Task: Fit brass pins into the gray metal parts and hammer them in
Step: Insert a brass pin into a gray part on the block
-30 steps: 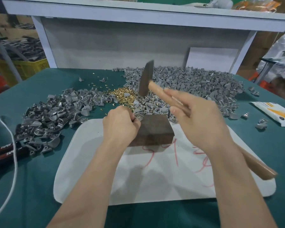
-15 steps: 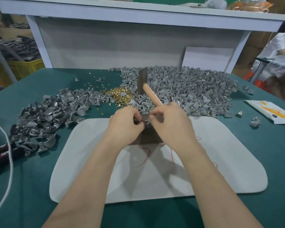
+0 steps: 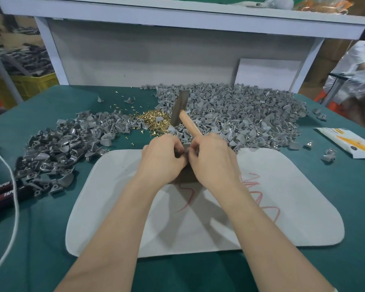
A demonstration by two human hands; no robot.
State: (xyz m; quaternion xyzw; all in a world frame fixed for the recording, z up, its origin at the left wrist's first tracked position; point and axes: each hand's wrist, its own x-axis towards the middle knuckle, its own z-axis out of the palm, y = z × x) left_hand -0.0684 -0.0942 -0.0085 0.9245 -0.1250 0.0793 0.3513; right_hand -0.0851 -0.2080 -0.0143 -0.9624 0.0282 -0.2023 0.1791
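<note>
A single gray part (image 3: 185,149) is pinched between both grips above a dark block (image 3: 187,176), which stands on the far half of a white mat (image 3: 303,207) at the middle of the green surface (image 3: 40,239). The part is mostly hidden by fingertips, so whether a pin is seated in it cannot be told.

The left grip (image 3: 162,159) is closed, with its fingers curled onto the part from the left. The right grip (image 3: 213,159) is closed too: the hammer (image 3: 190,125) is kept in it, the wooden handle running out from under its fingers toward the far edge, while its fingertips meet the part. The hammer head (image 3: 180,108) is tilted up over the parts beyond.

Just past the mat's far edge a small heap of brass pins (image 3: 154,120) is seen, with loose pins scattered round it. A large pile of gray parts (image 3: 240,114) is spread from there toward the far right corner, and a second pile (image 3: 61,148) reaches toward the left edge, touching the mat's far left corner.

The near half of the mat is marked only with red scrawl (image 3: 259,199) and crossed by the forearms. A strip of open green cloth is left between the mat's right side and a white-and-yellow packet (image 3: 346,142) at the right edge. At the left edge lie red-and-black tool handles (image 3: 2,190) and a white cord (image 3: 14,207).
</note>
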